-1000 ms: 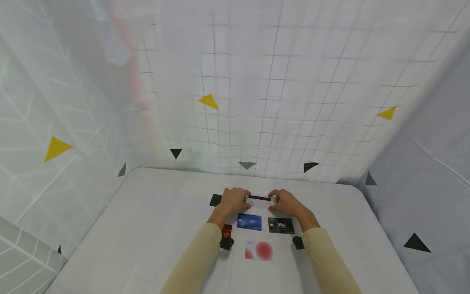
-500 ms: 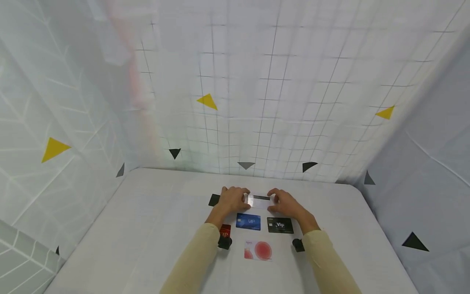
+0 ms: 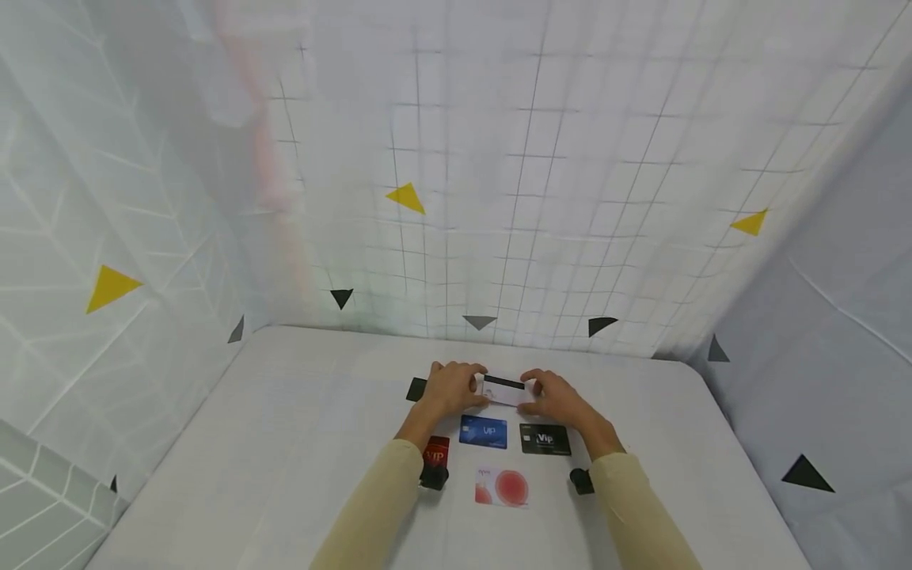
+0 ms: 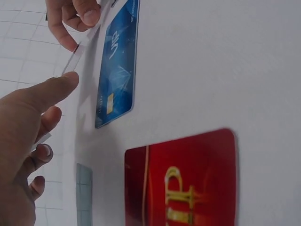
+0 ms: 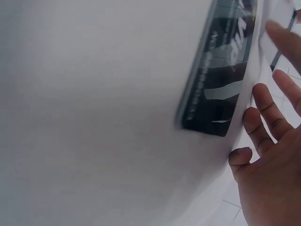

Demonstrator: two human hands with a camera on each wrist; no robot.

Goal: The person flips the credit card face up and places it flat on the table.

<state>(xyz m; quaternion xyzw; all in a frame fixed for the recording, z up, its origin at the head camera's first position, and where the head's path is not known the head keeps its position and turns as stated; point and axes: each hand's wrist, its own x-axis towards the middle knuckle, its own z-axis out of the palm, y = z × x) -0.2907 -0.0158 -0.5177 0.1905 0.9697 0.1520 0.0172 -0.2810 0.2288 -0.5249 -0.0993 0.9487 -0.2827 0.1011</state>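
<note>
Between my two hands is a white card (image 3: 503, 393) with a black magnetic stripe along its far edge. My left hand (image 3: 449, 388) pinches its left end between thumb and fingers. At the right end, my right hand (image 3: 560, 396) pinches it the same way. The left wrist view shows the card (image 4: 73, 61) nearly edge-on, raised off the table and tilted. Just nearer than the hands lie a blue VIP card (image 3: 483, 432) and a black Vip card (image 3: 545, 439). A red VIP card (image 4: 183, 179) lies beneath my left wrist.
A white card with red circles (image 3: 502, 487) lies nearest the body. A dark card (image 3: 416, 389) shows partly behind the left hand. The white table (image 3: 321, 443) ends at a gridded white curtain (image 3: 484, 261). Black wrist cameras hang under both forearms.
The white card's tilt has changed; a glare washed over it half a second ago, and now its face and stripe show clearly. The left wrist has shifted slightly, uncovering more of the red card.
</note>
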